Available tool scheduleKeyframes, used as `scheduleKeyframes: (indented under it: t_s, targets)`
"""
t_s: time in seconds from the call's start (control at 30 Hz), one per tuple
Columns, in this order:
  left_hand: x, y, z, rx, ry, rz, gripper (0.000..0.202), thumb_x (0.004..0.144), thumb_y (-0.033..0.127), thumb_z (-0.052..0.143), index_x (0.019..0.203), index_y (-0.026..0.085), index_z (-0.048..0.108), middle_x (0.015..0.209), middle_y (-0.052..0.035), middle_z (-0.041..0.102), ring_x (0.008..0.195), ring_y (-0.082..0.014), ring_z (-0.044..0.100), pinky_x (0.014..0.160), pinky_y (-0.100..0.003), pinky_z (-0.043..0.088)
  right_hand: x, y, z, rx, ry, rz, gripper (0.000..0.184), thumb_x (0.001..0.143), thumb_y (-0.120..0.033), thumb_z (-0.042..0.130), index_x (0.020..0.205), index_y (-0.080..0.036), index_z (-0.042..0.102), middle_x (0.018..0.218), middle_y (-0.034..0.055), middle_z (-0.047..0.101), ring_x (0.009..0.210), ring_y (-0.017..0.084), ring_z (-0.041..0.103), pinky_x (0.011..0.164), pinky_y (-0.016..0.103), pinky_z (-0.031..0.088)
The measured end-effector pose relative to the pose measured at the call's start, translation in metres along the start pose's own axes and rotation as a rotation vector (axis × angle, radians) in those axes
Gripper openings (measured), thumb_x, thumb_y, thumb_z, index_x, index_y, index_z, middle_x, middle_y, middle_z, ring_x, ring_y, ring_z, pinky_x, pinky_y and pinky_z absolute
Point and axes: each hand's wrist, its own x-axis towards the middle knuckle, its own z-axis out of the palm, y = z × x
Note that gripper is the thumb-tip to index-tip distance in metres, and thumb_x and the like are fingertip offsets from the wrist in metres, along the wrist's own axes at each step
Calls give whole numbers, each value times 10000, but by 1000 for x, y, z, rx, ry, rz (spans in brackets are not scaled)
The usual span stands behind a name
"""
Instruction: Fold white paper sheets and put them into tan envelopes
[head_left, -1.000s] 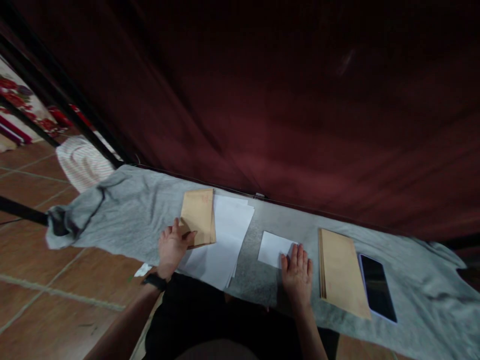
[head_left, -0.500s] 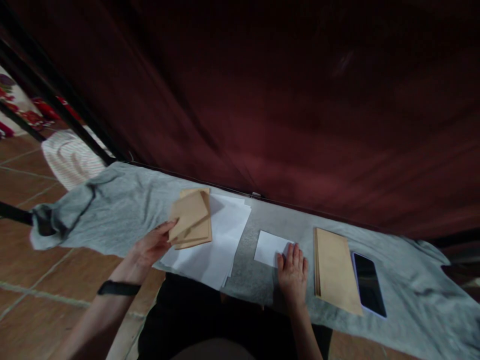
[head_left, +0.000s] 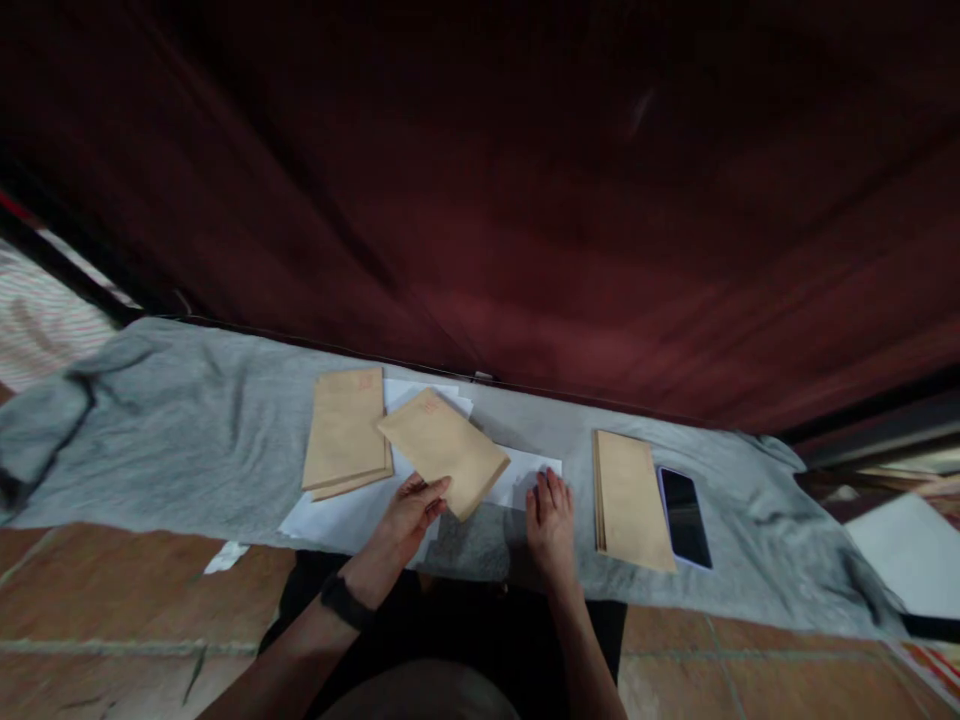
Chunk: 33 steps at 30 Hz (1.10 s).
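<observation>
Between thumb and fingers, my left hand point(head_left: 412, 515) pinches a brown paper envelope point(head_left: 442, 445) with faint red marks in one corner. The envelope is held tilted above the white sheets and covers part of a smaller folded white paper point(head_left: 525, 475). My right hand point(head_left: 551, 515) lies with its fingers stretched out on the right end of that white paper. To the left, a stack of brown envelopes point(head_left: 345, 430) rests partly over large white sheets point(head_left: 341, 525).
Right of my right hand lies another pile of brown envelopes point(head_left: 634, 500), with a dark-screened phone point(head_left: 685, 517) beside it. A grey cloth point(head_left: 217, 430) covers the narrow table. A dark red curtain point(head_left: 480, 200) hangs behind it; tiled floor point(head_left: 127, 590) shows below.
My left hand has lifted the envelope off the left stack and carried it right, over the white sheets. My right hand stays on the small white paper. The view has shifted right.
</observation>
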Motion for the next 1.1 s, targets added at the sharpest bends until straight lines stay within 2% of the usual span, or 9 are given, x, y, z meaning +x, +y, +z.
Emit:
scheduleKeyframes:
  t_s: [0.17, 0.33, 0.43, 0.5, 0.57, 0.67, 0.77, 0.93, 1.1]
  targets:
    - [-5, 5, 2, 63, -5, 82, 408, 475, 264, 923, 812, 192, 705, 796, 22, 715, 660, -104, 623, 589, -205, 484, -1, -18, -1, 81, -26, 20, 469, 1044, -318, 347, 1429, -124, 531, 1526, 181, 486, 1455, 288, 387, 1182, 577, 305]
    - [-8, 2, 5, 64, 19, 93, 425, 443, 266, 928, 788, 179, 695, 755, 31, 705, 643, -100, 622, 608, -209, 497, 2, -39, 0, 439, 0, 125, 470, 1041, -397, 353, 1332, -149, 626, 1425, 168, 591, 1365, 257, 508, 1141, 483, 422]
    - [-8, -6, 8, 58, 5, 85, 404, 463, 271, 922, 789, 186, 698, 763, 29, 709, 652, -102, 627, 620, -213, 506, 4, -52, 0, 671, -71, 217, 460, 1020, -457, 402, 1306, -193, 646, 1329, 127, 667, 1257, 253, 603, 1081, 444, 485]
    - [-8, -11, 9, 50, -7, 76, 393, 480, 281, 914, 800, 195, 704, 791, 20, 720, 674, -112, 639, 627, -220, 513, 4, -58, 2, 839, -141, 310, 464, 985, -503, 466, 1289, -208, 654, 1234, 104, 717, 1131, 255, 669, 965, 409, 555]
    - [-9, -14, 10, 50, -25, 71, 394, 498, 290, 904, 832, 201, 714, 820, 6, 734, 701, -127, 654, 631, -228, 515, 4, -62, 5, 996, -188, 427, 472, 926, -537, 550, 1241, -206, 670, 1086, 83, 760, 939, 241, 711, 777, 358, 597]
    - [-11, -17, 10, 58, -67, 58, 407, 536, 289, 886, 902, 200, 729, 852, -11, 749, 726, -140, 670, 647, -241, 515, 5, -64, 9, 1168, -193, 591, 413, 811, -534, 663, 1059, -206, 700, 883, 39, 762, 721, 202, 686, 595, 299, 564]
    - [-13, -18, 8, 43, -100, 36, 413, 542, 278, 886, 914, 184, 735, 856, -23, 752, 712, -144, 664, 653, -252, 517, 8, -65, 10, 1285, -225, 676, 319, 741, -481, 699, 928, -223, 681, 854, 16, 764, 695, 191, 687, 597, 295, 565]
    - [-11, -21, 7, 59, -152, 30, 385, 592, 278, 876, 931, 160, 737, 881, -49, 753, 709, -151, 647, 648, -261, 507, 13, -69, 4, 1376, -306, 706, 293, 745, -445, 686, 955, -240, 688, 933, 36, 788, 767, 210, 728, 663, 320, 592]
    - [-6, -24, 11, 154, -152, 111, 306, 604, 338, 862, 794, 157, 705, 731, -15, 702, 647, -133, 603, 606, -241, 466, 17, -70, -2, 1410, -323, 702, 314, 734, -471, 730, 921, -220, 704, 953, 49, 789, 817, 215, 726, 729, 337, 594]
